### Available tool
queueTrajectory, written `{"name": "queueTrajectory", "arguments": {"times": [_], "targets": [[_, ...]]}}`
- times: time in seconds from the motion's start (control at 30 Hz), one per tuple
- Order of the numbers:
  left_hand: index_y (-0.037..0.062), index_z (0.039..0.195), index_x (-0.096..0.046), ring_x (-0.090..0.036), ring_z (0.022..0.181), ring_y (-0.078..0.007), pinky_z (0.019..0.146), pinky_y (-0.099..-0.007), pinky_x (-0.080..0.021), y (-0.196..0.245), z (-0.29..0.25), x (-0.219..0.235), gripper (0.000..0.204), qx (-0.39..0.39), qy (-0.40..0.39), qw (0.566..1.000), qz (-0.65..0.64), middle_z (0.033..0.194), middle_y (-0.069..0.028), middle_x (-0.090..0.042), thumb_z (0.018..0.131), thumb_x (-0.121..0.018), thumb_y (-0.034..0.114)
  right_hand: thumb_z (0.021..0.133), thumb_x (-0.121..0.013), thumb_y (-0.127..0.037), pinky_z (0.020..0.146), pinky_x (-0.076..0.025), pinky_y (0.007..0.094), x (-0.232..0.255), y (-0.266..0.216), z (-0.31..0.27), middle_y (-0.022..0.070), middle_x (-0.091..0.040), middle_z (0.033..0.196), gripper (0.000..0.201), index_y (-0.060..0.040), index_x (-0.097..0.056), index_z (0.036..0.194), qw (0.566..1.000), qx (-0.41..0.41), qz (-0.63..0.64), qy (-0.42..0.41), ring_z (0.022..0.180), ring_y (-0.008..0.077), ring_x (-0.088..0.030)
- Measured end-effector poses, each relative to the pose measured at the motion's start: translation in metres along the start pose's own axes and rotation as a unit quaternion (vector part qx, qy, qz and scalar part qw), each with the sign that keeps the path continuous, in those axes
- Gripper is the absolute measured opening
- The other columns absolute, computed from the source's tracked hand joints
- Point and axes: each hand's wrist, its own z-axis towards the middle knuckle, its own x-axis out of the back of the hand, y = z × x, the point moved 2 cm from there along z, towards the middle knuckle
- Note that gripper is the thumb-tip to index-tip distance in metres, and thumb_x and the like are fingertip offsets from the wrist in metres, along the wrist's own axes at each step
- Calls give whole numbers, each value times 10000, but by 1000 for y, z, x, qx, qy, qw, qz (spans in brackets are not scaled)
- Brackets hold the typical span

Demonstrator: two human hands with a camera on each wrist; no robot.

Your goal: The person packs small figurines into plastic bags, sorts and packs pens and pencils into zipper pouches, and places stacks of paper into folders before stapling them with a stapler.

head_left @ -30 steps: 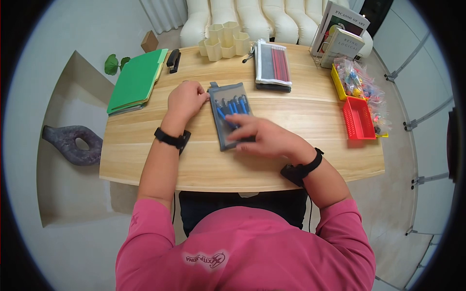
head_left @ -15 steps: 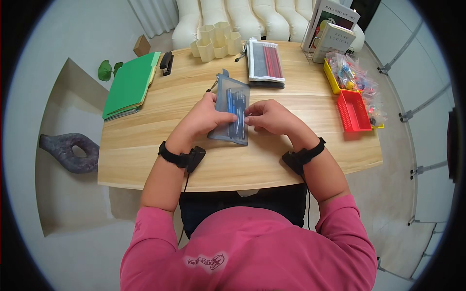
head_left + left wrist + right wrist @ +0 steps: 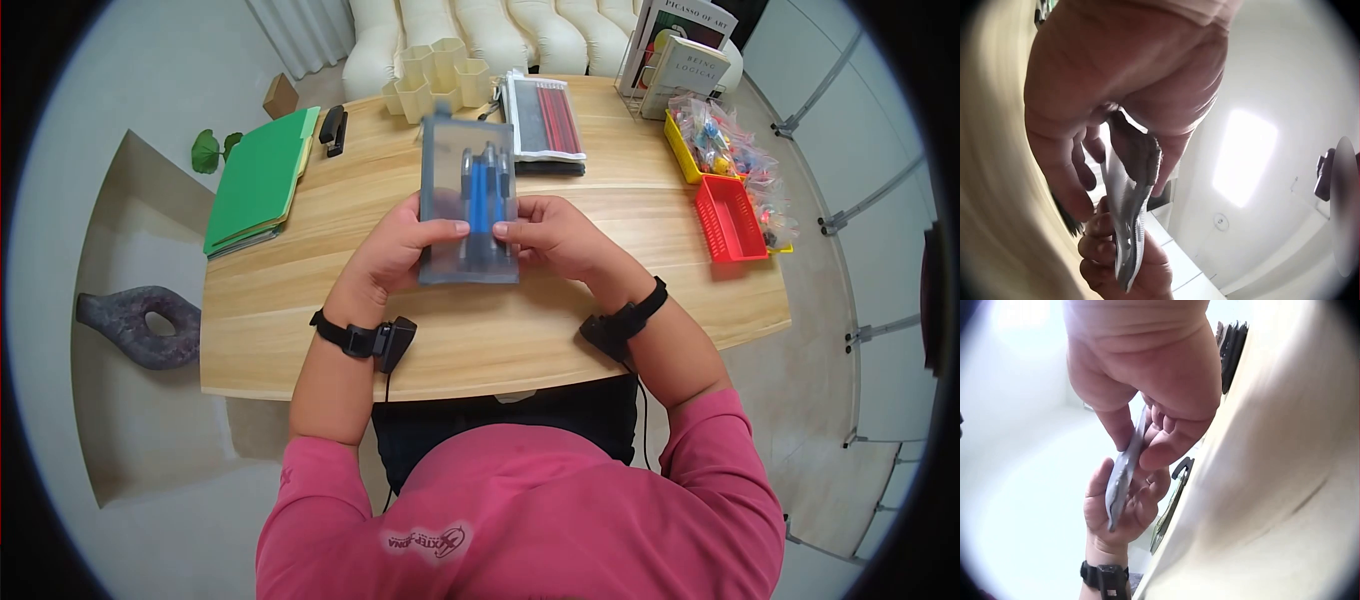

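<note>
A grey zip pouch [image 3: 440,165] with a see-through front is held up over the table, and several blue pens [image 3: 480,195] stand inside it. My left hand [image 3: 392,248] grips its left side, thumb on the front and fingers behind. On the opposite side my right hand [image 3: 562,240] pinches it the same way, the two thumbs close together over the lower part of the pens. Both wrist views show the pouch edge-on, its thin edge [image 3: 1136,215] between thumb and fingers of each hand.
Green folders [image 3: 262,180] and a black stapler [image 3: 334,132] lie at the left. Behind the pouch are a cream hexagonal holder [image 3: 440,80] and a white-edged pouch [image 3: 527,118] with red pencils. At right stand a red basket [image 3: 730,220], a yellow basket [image 3: 685,150] of bagged items and books [image 3: 685,75].
The pouch lay on the table with my right hand over it. It was then tilted up between both hands, and now is raised, facing me, gripped at both sides.
</note>
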Motion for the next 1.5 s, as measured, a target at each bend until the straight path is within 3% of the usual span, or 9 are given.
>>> {"name": "queueTrajectory", "arguments": {"times": [0.1, 0.27, 0.47, 0.57, 0.73, 1.0, 1.1, 1.17, 1.5], "targets": [[-11, 1317, -673, -736, 1032, -176, 972, -349, -594, -2, -3, -9, 429, -14, -49, 999, 12, 1173, -80, -762, 912, -811, 27, 964, -829, -184, 697, -530, 268, -3, 1, -3, 18, -738, 956, 274, -32, -730, 1169, 999, 27, -38, 16, 743, 83, -626], [1, 1209, -750, -723, 1006, -137, 915, -305, -582, -4, -3, -4, 309, -26, 27, 984, 173, 1137, -58, -782, 929, -847, 90, 963, -836, -204, 691, -517, 259, -16, -7, -11, 23, -744, 963, 258, -50, -751, 1152, 998, 31, -63, 8, 761, 92, -644], [-16, 1210, -760, -725, 951, -123, 869, -300, -599, -12, 2, -1, 266, -18, 32, 987, 154, 1107, -57, -788, 970, -814, 86, 963, -850, -272, 679, -514, 248, -11, -6, -8, 24, -756, 977, 297, -53, -781, 1152, 995, 19, -93, 45, 772, 94, -652], [-16, 1216, -763, -720, 989, -118, 898, -292, -587, -12, 2, 0, 254, -19, -1, 993, 120, 1133, -54, -788, 981, -797, 75, 983, -830, -245, 754, -538, 259, -3, -4, -5, 20, -776, 1012, 250, -48, -797, 1133, 990, -10, -123, 70, 834, 88, -668], [-17, 1234, -763, -718, 1014, -122, 924, -298, -576, -13, 9, 4, 280, -109, 29, 978, 174, 1154, -44, -789, 961, -798, 33, 971, -819, -87, 775, -558, 261, -15, -11, -7, 8, -786, 999, 201, -31, -810, 1165, 973, 198, -107, 57, 873, 69, -674], [25, 1129, -812, -717, 994, -131, 893, -296, -565, -15, 9, 3, 228, -89, 47, 979, 177, 1081, -12, -792, 904, -835, -1, 957, -815, -41, 815, -560, 266, -10, -11, -8, 7, -798, 1041, 234, -32, -809, 1190, 975, 147, -156, 55, 897, 61, -676], [51, 1174, -805, -717, 1000, -123, 880, -290, -568, -15, 10, 6, 274, -97, 46, 967, 232, 1082, -6, -792, 907, -834, -5, 957, -811, -36, 817, -562, 268, -12, -9, -9, 10, -799, 1040, 240, -27, -803, 1197, 970, 163, -171, 63, 901, 62, -680], [64, 1206, -789, -713, 1006, -107, 874, -286, -569, -14, 8, 0, 309, -142, 6, 977, 162, 1105, 0, -788, 909, -835, -8, 958, -808, -34, 816, -564, 268, -14, -11, -11, 10, -800, 1037, 239, -27, -801, 1196, 967, 179, -170, 70, 903, 63, -681], [61, 1274, -739, -702, 1059, -101, 936, -294, -573, -20, 10, 0, 367, -132, 23, 975, 178, 1168, 3, -780, 924, -843, 22, 967, -786, -16, 862, -574, 276, -13, -8, -9, 17, -800, 1067, 254, -33, -793, 1221, 963, 179, -190, 73, 955, 74, -694]]}}
